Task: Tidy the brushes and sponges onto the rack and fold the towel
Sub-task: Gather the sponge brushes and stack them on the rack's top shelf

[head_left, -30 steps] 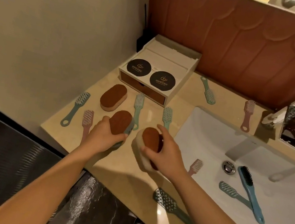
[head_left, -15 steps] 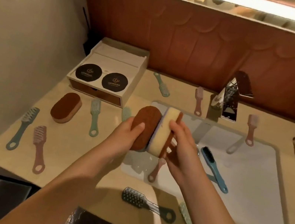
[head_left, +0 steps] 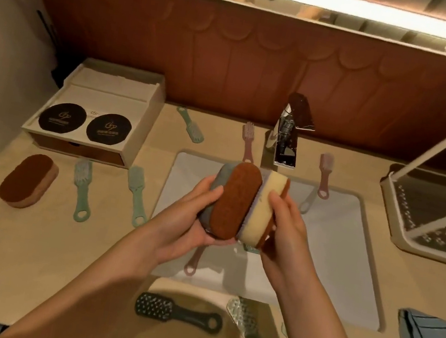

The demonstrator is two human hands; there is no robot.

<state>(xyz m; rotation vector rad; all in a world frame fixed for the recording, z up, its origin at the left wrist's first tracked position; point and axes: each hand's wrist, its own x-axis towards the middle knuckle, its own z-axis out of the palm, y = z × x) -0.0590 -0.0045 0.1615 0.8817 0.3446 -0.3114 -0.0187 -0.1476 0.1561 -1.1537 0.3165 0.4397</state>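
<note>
Left hand (head_left: 186, 221) grips grey-backed brown oval sponge (head_left: 235, 200) | right hand (head_left: 283, 223) grips yellow foam sponge (head_left: 264, 208) | pressed side by side above white sink (head_left: 335, 246) | likely paired for one carry to white mesh rack (head_left: 387, 205), right.

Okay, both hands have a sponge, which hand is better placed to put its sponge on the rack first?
Right, probably. The right hand grips the yellow sponge on the side nearer the rack; the left hand, holding the grey-backed sponge, would have to cross over it.
</note>
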